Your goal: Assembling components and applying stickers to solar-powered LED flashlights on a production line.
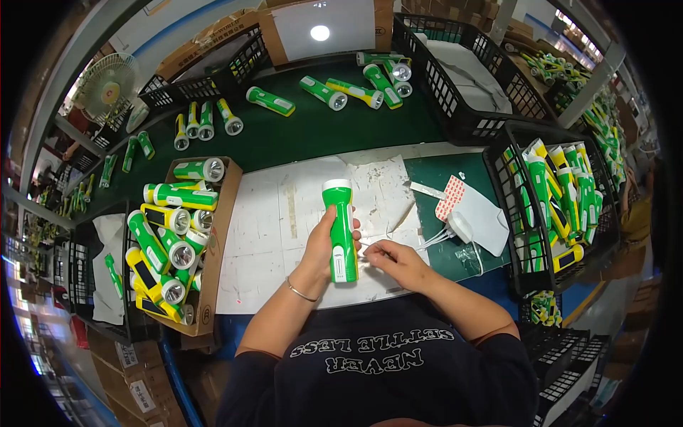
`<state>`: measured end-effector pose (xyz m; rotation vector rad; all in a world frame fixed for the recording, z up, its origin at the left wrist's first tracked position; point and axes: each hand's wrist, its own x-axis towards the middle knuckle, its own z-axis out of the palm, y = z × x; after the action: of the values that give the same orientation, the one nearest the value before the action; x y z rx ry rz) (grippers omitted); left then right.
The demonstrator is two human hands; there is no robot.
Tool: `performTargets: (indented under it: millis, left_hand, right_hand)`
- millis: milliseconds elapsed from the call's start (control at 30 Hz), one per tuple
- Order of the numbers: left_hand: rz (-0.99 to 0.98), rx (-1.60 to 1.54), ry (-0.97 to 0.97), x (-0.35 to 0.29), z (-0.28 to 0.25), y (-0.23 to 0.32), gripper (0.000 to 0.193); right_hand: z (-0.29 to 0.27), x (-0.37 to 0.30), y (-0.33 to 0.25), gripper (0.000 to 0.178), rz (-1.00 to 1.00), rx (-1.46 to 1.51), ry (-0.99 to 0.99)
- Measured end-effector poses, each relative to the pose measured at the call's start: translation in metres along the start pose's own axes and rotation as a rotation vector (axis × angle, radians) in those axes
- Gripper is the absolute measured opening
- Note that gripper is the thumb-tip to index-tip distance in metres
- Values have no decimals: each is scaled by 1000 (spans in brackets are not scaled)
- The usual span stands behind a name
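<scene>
My left hand (pixel 324 240) is wrapped round a green flashlight (pixel 342 231) with a white head ring. It is held upright over the white work surface, head pointing away from me. Beside its lower end, my right hand (pixel 395 260) has thumb and fingers pinched together. A thin white cable (pixel 431 240) runs from a white charger-like block (pixel 460 225) to these fingers; its end is hidden by them. Under the block lies a white sheet (pixel 491 231), next to a red-patterned card (pixel 450 198).
An open cardboard box (pixel 218 265) of green and yellow flashlights stands at the left. A black crate (pixel 499 178) at the right holds more. Several flashlights (pixel 270 101) lie on the green bench (pixel 284 139) beyond. A white board (pixel 326 32) with a bright light spot stands at the back.
</scene>
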<state>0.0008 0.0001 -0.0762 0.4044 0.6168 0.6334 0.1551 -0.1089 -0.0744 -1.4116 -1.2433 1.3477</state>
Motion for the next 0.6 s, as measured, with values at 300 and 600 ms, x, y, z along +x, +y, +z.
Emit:
performTargets:
  millis: [300,600]
  left_hand:
    - [172,291,-4,-6,7,5,33]
    - [311,419,-6,-16,0,-8,41]
  right_hand:
    - [4,-3,-41,7,-604,-739,279]
    - [19,3,-44,13,-650,-1126,28]
